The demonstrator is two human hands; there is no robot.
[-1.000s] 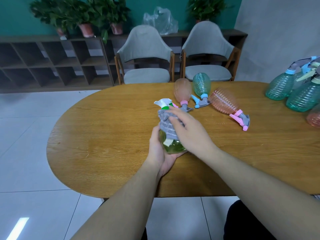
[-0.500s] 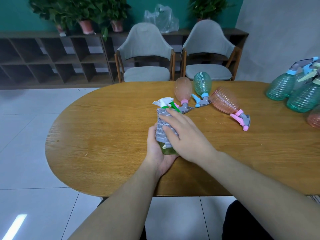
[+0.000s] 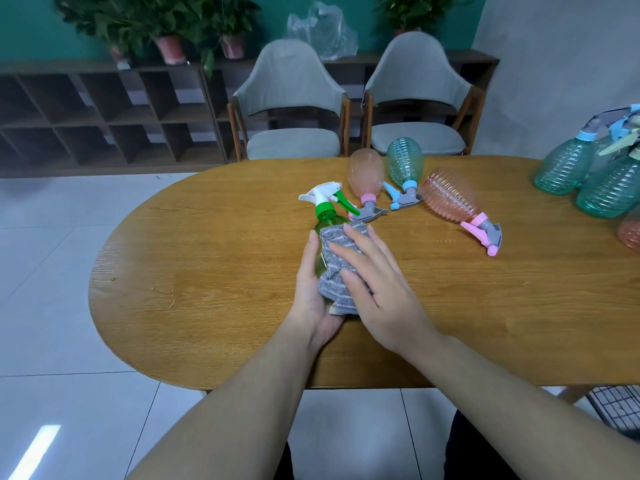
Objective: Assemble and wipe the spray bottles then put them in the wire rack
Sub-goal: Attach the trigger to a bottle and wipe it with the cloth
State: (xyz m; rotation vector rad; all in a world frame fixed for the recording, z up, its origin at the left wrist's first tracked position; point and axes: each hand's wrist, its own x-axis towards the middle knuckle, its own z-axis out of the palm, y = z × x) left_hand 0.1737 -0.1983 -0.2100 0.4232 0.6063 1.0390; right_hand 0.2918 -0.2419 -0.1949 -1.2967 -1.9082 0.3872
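Note:
A green spray bottle point(image 3: 324, 220) with a white and green trigger head lies tilted over the table, its base in my left hand point(image 3: 313, 292), whose fingers curl round its left side. A grey striped cloth point(image 3: 335, 268) covers the bottle's lower body. My right hand point(image 3: 377, 289) grips the cloth against the bottle, fingers wrapped over it. A corner of the black wire rack point(image 3: 614, 405) shows below the table edge at the lower right.
Three assembled bottles lie behind: a pink one point(image 3: 365, 174), a teal one point(image 3: 404, 168) and a larger pink one point(image 3: 450, 199). Several teal bottles point(image 3: 568, 168) stand at the right edge. Two grey chairs point(image 3: 294, 109) face the wooden table point(image 3: 207, 271).
My right hand has slid the cloth down the bottle from the neck toward the base, uncovering the green cap and shoulder. The left hand still cradles the base.

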